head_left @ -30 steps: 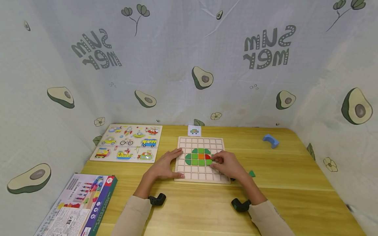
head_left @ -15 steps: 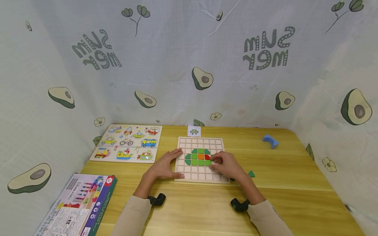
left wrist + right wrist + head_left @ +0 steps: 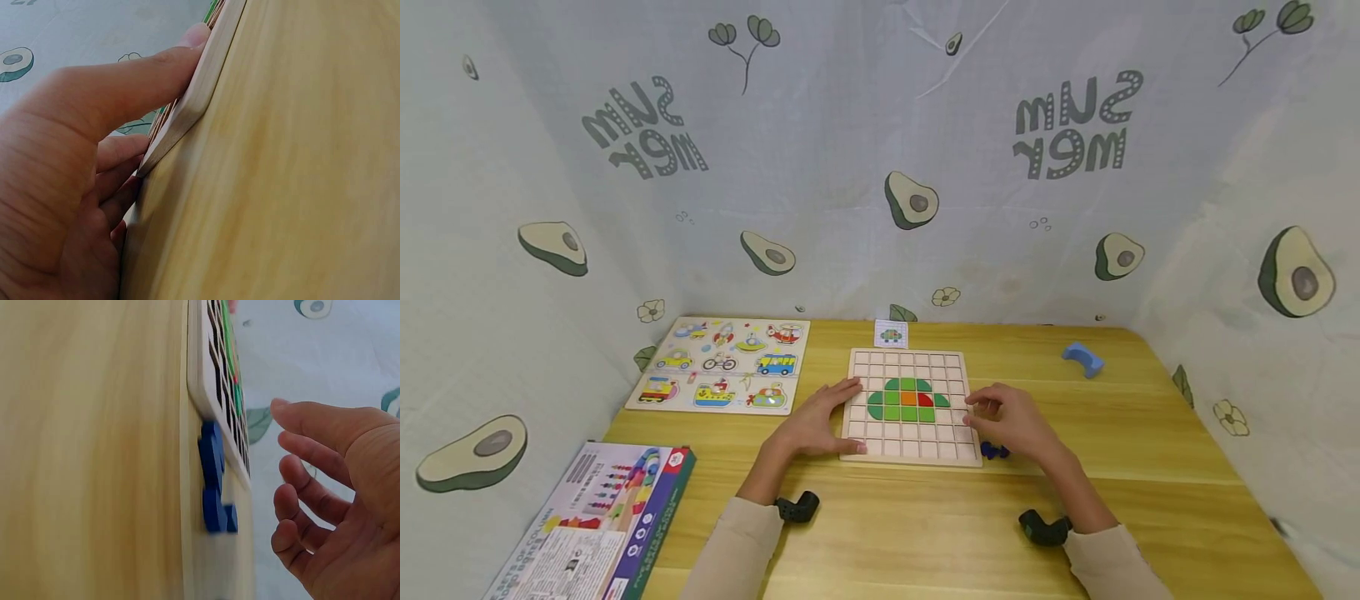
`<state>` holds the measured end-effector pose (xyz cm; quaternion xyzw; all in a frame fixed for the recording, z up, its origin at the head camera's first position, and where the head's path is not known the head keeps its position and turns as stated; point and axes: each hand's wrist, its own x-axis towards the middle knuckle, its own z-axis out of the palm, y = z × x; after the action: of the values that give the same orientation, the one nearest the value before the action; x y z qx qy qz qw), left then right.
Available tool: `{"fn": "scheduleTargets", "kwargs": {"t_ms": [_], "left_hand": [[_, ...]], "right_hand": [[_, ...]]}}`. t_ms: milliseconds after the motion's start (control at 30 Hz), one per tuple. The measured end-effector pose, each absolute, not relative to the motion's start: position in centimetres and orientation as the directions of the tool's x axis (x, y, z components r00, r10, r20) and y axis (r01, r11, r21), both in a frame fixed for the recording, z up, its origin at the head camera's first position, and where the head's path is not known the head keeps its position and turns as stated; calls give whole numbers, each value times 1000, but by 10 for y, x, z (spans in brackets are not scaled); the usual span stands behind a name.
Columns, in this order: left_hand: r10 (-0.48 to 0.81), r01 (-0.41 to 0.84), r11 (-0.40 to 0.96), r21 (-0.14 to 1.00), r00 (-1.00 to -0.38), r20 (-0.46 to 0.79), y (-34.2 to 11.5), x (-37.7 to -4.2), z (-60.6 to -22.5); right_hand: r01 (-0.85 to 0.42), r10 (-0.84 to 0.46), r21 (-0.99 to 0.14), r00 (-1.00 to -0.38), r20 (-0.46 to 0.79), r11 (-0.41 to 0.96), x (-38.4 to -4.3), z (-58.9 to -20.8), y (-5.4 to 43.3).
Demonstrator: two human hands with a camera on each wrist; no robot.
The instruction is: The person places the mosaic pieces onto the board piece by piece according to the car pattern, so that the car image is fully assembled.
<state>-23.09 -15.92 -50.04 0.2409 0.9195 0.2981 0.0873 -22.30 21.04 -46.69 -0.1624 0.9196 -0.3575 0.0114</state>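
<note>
The grid board is lying on the surface, its cells holding green, orange and red pieces; the left hand is resting outstretched on its left side, gripping nothing; the empty right hand is hovering by the right edge; the right wrist view is showing loosely curled lower fingers that the head view is hiding.

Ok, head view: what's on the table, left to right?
Printed box → vehicle puzzle board → grid board → dark blue pieces → blue arch block.
</note>
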Motion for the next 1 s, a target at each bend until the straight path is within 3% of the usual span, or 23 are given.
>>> {"fn": "scheduleTargets", "kwargs": {"t_ms": [467, 1000], "left_hand": [[497, 398, 699, 594, -868, -3, -159, -231, -500], [492, 393, 707, 588, -871, -10, -159, -231, -503]], "right_hand": [[-271, -256, -604, -960, 113, 750, -205, -469, 269], [-184, -202, -563, -979, 31, 806, -191, -472, 300]]}}
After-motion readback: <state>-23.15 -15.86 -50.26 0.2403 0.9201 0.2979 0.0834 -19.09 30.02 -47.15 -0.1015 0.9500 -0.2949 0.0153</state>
